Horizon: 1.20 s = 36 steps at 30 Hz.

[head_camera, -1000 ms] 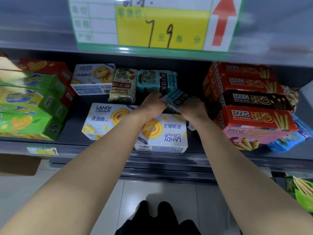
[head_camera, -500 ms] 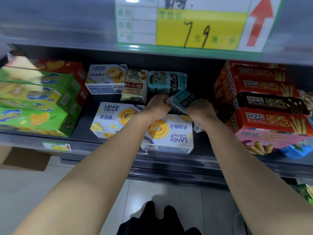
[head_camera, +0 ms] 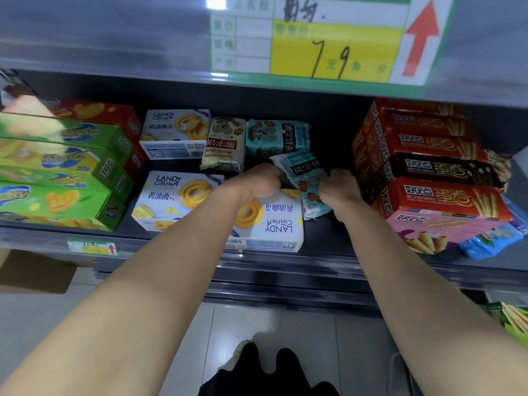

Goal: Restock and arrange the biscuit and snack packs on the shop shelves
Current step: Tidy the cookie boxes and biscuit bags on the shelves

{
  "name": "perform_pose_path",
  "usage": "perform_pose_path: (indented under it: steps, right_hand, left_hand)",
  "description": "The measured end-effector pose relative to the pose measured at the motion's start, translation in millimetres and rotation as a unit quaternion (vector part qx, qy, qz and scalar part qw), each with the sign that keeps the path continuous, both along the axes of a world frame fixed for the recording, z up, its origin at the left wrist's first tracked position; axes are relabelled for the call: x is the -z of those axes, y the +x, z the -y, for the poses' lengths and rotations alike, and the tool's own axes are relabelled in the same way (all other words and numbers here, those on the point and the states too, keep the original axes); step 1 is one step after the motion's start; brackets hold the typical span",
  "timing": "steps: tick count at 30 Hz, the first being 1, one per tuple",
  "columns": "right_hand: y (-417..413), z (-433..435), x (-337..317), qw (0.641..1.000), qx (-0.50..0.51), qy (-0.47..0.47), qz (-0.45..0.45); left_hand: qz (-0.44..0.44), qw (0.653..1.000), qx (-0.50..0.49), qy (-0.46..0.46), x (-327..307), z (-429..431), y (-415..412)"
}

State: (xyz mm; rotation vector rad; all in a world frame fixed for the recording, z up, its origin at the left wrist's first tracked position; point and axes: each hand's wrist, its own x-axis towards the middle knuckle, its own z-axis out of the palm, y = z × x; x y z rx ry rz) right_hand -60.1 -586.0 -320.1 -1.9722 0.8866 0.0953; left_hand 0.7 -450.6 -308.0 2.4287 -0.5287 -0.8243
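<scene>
Hands (head_camera: pixel 257 182) (head_camera: pixel 341 187) gripping teal pack (head_camera: pixel 303 175); red boxes (head_camera: pixel 434 197) beside

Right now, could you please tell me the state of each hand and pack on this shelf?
Held blue pack: tilted, gripped between both hands.
Left hand: grips its left edge.
Right hand: grips its right edge.
Rear blue pack: lying at the back.
Front right Landy box: flat, print upside down.
Front left Landy box: flat, print upright.

blue bear-biscuit pack (head_camera: pixel 304 181) now more exposed, left hand (head_camera: pixel 257 181) and right hand (head_camera: pixel 340 185) drawn slightly apart
</scene>
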Motion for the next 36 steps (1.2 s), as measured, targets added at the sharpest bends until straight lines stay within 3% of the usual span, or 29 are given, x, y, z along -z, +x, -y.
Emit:
perform_pose_path:
  steps: [6, 16, 26, 33, 36]
  right_hand:
    - [-4.7, -5.5, 0.6, 1.0, 0.007, -0.027, 0.007]
    - [-8.1, -11.2, -1.4, 0.998, 0.042, -0.037, -0.038]
    - [-18.9, -12.8, -38.9, 0.998, 0.038, -0.042, 0.037]
    - [-40.4, -19.1, -72.5, 0.994, 0.026, -0.003, 0.106]
    - [-58.5, -18.8, -89.8, 0.993, 0.0, 0.016, 0.118]
  left_hand:
    - [0.018, 1.0, 0.006, -0.007, 1.5, 5.1, -9.7]
    - [-0.056, 0.993, -0.017, -0.105, -5.3, 10.8, -20.6]
    - [-0.098, 0.939, -0.143, -0.298, -25.0, 18.3, -35.9]
    - [-0.107, 0.916, -0.173, -0.344, -67.1, 15.7, -54.4]
    - [-0.089, 0.928, -0.186, -0.309, -85.4, 15.3, -65.8]
